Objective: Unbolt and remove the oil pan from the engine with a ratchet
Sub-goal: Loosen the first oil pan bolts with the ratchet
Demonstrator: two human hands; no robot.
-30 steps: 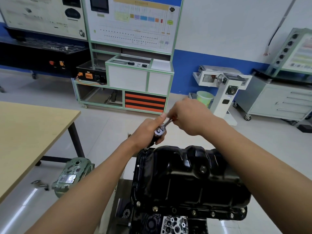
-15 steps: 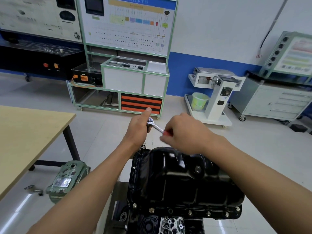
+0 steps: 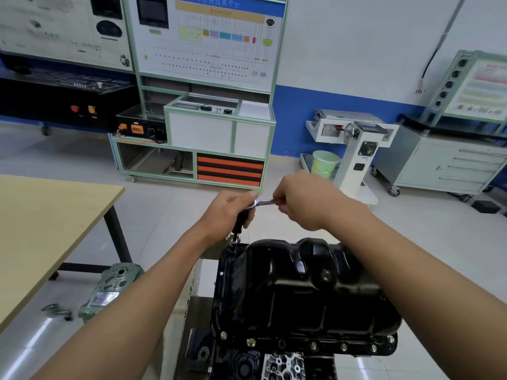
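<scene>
Head view: both my hands on one ratchet. Left hand curled round its head and black extension, socket seated at far-left corner of oil pan. Right hand clenched on handle. One pan, atop engine; roughly seven fasteners along near flange. Open floor beyond far edge; table well left. Board lettering unreadable.

both your arms reach forward, hands close together.
your left hand and right hand each grip the ratchet.
</scene>
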